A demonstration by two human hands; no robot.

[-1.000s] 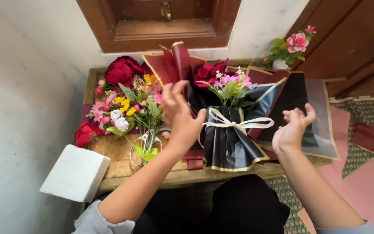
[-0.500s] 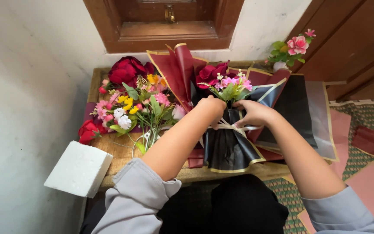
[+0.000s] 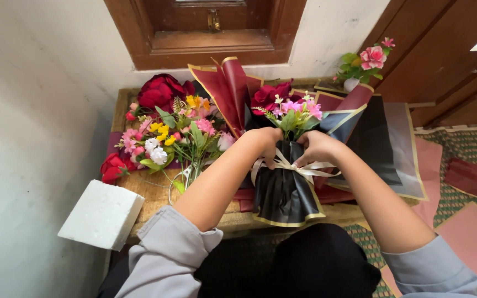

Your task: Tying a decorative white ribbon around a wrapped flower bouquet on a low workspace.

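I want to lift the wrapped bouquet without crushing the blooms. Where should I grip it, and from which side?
Probably grip the black-wrapped bouquet at the narrow waist, where the cream ribbon cinches it and both the left hand and right hand rest. Come from the near, stem end: the flowers fan out on the far side.

Two hands are on it, the left hand (image 3: 264,142) and the right hand (image 3: 314,148), both closed on one cream ribbon (image 3: 295,167). Beneath them sits one bouquet in black wrap (image 3: 284,193). Just above the knuckles, one cluster of pink blooms (image 3: 295,112) and one dark red rose (image 3: 271,95). Out past the left hand: one heap of loose mixed flowers (image 3: 168,135), one white foam block (image 3: 101,214), and one pair of scissors (image 3: 183,179). Beyond the right hand, one small pot of pink flowers (image 3: 366,62).
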